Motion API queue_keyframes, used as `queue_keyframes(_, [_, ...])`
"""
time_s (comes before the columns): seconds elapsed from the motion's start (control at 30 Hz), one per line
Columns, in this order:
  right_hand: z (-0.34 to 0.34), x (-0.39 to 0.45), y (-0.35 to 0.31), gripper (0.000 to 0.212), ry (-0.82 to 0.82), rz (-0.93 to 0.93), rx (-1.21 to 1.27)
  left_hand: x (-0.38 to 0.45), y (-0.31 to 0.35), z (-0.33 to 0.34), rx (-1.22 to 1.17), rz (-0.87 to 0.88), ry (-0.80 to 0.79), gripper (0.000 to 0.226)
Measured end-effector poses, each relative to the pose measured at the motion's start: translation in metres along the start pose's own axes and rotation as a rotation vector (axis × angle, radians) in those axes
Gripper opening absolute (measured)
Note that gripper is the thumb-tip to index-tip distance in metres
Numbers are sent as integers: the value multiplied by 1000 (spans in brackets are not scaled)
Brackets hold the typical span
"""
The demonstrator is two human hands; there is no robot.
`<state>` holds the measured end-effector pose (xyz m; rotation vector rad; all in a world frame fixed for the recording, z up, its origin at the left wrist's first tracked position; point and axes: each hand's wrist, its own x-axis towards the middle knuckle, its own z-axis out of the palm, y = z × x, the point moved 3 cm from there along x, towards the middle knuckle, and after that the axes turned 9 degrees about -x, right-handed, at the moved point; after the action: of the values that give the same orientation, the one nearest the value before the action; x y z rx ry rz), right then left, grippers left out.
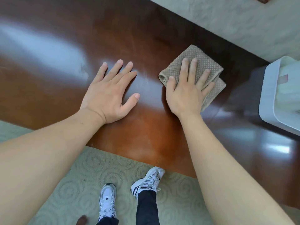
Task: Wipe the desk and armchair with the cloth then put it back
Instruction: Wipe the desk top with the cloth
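Observation:
A glossy dark-brown wooden desk (65, 38) fills most of the view. A folded beige textured cloth (206, 62) lies on it right of centre. My right hand (186, 91) presses flat on the cloth, fingers spread over it and thumb at its left fold. My left hand (108, 93) rests flat on the bare desk to the left of the cloth, fingers apart, holding nothing. No armchair is in view.
A white box-like container (272, 101) with white material inside stands on the desk at the right edge. Pale patterned carpet (81, 176) lies beyond the desk's near edge, with my two white sneakers (146, 181) on it. More carpet shows past the far edge.

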<state>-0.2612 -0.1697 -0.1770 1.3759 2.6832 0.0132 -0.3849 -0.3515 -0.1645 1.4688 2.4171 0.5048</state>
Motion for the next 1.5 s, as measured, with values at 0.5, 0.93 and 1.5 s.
queue_keyframes(0.5, [13, -101, -2, 77, -39, -53, -18, 1, -1, 0, -10, 3, -9, 73])
queue_keyframes(0.93, [-5, -1, -40, 77, -28, -170, -80, 4, -4, 0, -21, -3, -26, 70])
queue_keyframes(1.5, [-23, 115, -132, 67, -49, -620, -37, 3, -1, -3, -89, -9, 38, 71])
